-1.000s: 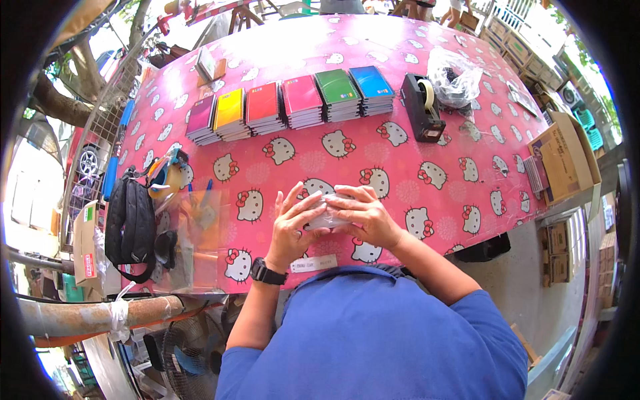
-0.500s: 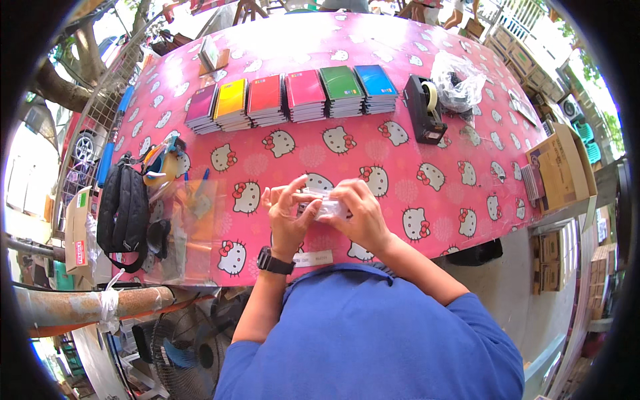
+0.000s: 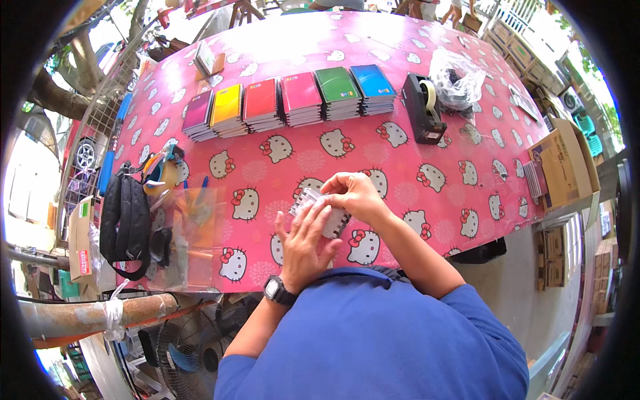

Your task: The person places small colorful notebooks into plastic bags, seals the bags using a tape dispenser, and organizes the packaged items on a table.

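Small spiral-bound notepads (image 3: 335,227), whitish with dark rings along their edges, lie on the pink table before me. How many there are is hard to tell under my hands. My left hand (image 3: 304,238), with a dark watch at its wrist, rests on them from the near left, fingers stretched out flat. Over their far edge, my right hand (image 3: 353,196) has thumb and fingertips pinched together, close to the left fingertips. Whatever is in that pinch is too small to make out.
Beyond my hands stands a row of spiral notebook stacks (image 3: 301,93) in several colours. A tape dispenser (image 3: 424,110) and a clear plastic bag (image 3: 460,80) are to their right. At left lie a black bag (image 3: 124,217) and clear plastic sleeves (image 3: 193,233). An open carton (image 3: 563,167) sits at the right edge.
My hands have come down from holding a whitish object up between them. The left now lies flat on the notepads; the right pinches at their far edge. The white strip near my body is out of sight.
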`<state>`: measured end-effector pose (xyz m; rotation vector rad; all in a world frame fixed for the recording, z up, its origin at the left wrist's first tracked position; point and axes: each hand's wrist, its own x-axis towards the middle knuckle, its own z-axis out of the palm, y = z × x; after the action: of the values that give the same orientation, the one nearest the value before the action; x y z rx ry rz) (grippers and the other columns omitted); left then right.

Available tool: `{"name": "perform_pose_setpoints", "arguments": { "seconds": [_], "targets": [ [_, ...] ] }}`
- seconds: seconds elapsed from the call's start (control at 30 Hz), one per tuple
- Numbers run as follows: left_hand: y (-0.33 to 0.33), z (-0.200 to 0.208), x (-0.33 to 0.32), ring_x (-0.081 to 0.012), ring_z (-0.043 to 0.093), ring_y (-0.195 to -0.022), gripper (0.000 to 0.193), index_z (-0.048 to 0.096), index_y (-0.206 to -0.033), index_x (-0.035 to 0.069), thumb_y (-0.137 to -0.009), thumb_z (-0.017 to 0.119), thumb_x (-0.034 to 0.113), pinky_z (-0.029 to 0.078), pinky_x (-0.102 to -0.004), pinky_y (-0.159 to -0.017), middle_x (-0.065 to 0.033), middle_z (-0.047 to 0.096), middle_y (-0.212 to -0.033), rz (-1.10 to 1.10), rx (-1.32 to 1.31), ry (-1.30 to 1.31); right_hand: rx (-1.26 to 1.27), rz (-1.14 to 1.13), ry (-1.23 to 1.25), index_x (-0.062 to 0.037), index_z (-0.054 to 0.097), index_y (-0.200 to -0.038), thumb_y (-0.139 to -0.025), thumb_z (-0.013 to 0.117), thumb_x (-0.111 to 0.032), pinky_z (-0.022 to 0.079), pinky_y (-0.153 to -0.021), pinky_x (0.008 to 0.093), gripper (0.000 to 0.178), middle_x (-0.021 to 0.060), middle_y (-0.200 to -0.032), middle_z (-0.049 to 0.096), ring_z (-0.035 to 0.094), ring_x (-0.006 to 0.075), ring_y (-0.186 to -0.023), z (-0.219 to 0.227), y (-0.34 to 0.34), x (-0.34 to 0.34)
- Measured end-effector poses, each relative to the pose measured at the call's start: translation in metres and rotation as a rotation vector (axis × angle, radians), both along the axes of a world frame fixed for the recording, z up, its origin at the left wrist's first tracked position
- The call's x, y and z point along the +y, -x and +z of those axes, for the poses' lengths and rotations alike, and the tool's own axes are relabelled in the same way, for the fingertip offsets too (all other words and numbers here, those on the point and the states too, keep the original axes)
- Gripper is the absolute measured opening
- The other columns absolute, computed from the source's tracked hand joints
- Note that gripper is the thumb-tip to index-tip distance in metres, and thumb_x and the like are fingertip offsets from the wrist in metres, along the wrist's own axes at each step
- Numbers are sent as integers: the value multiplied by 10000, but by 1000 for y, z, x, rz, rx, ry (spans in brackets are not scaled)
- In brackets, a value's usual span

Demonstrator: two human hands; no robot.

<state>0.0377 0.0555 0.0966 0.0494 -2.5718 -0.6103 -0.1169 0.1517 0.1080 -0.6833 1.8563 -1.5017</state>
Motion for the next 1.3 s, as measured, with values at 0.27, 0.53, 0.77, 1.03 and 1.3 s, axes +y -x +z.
{"name": "perform_pose_setpoints", "arguments": {
  "seconds": [0.27, 0.53, 0.77, 1.03, 1.3],
  "targets": [
    [-5, -3, -2, -216, 332, -1300, 708, 441, -1316, 143, -718, 663, 451, 43, -559, -1080, -25, 427, -1365, 34, -168, 81, 314, -450, 257, -12, 647, -974, -810, 666, -114, 481, -765, 271, 194, 51, -912, 646, 597, 134, -848, -8, 109, 54],
    [3, 0, 3, -217, 303, -1308, 658, 470, -1294, 185, -711, 675, 413, 32, -572, -1072, -12, 405, -1371, -7, -195, 73, 402, -814, -630, -80, 679, -1015, -759, 566, -625, 322, -1008, 422, 612, 160, -1086, 635, 525, 356, -1096, -62, 279, 167],
    [-2, -4, 1, -210, 307, -1302, 662, 477, -1289, 187, -694, 693, 381, 2, -573, -1075, -8, 411, -1360, 43, -173, 40, 515, -912, -81, -19, 660, -876, -814, 680, -206, 414, -567, 248, 198, 54, -737, 638, 536, 119, -604, -59, 200, 153],
    [-4, -5, -1, -244, 262, -1332, 678, 475, -1294, 178, -686, 703, 373, -18, -586, -1070, -22, 399, -1373, 29, -189, 27, -575, -307, 165, -104, 612, -863, -815, 671, -115, 365, -504, 184, 77, -57, -722, 571, 466, 37, -575, -68, 169, 92],
    [-4, 4, -2, -381, -14, -1391, 752, 458, -1311, 309, -624, 758, 369, 49, -692, -1007, -96, 145, -1508, 71, -256, -4, 100, 706, -69, -31, 593, -724, -812, 684, -290, 346, -479, 243, 289, -32, -601, 493, 435, 60, -543, 65, 62, -19]
  ]
}}
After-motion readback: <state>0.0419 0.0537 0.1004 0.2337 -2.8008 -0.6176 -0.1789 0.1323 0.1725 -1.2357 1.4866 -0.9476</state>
